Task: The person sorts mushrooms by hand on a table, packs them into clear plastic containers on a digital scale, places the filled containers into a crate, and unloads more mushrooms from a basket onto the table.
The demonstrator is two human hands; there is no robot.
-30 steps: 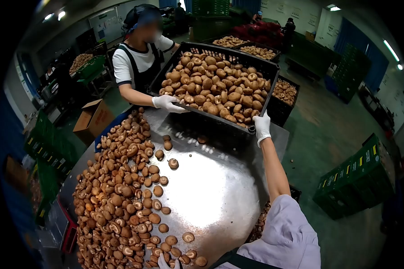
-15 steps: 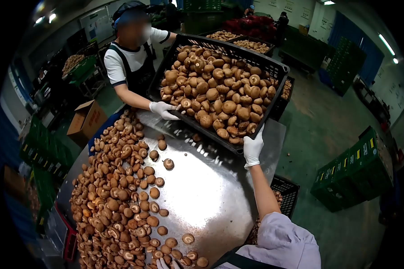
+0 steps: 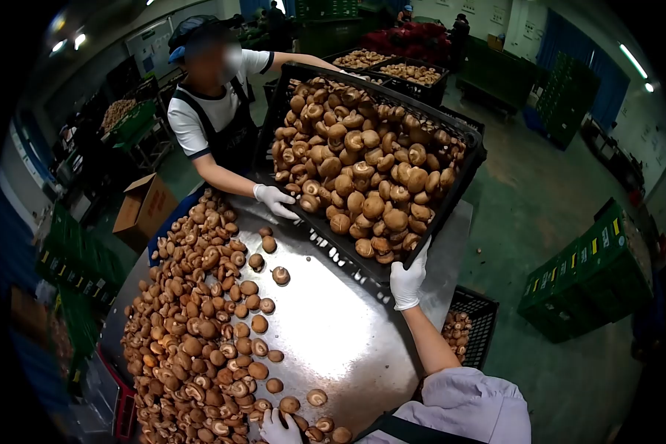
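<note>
My right hand [image 3: 408, 281], in a white glove, grips the near corner of a black plastic crate [image 3: 475, 152] heaped with brown mushrooms [image 3: 362, 170]. The crate hangs tilted above a metal table [image 3: 325, 325], its near side lower. Across from me, a co-worker in a white T-shirt and dark apron holds the crate's left side with a gloved hand [image 3: 274, 200]. Low in the view, my left hand [image 3: 280, 428], also gloved, rests with fingers apart at the edge of a loose mushroom pile [image 3: 192, 333]; nothing shows in its grasp.
Beside the table on the right, another black crate [image 3: 482, 325] holds mushrooms. Stacked green crates [image 3: 588, 274] stand on the floor further right, with more green crates [image 3: 74, 248] at left. An open cardboard box [image 3: 146, 211] is behind the table. More full crates [image 3: 414, 74] stand at the back.
The crate has tipped further toward me, and its near corner has dropped. My right hand has moved down with it. My left hand has come further into view at the pile.
</note>
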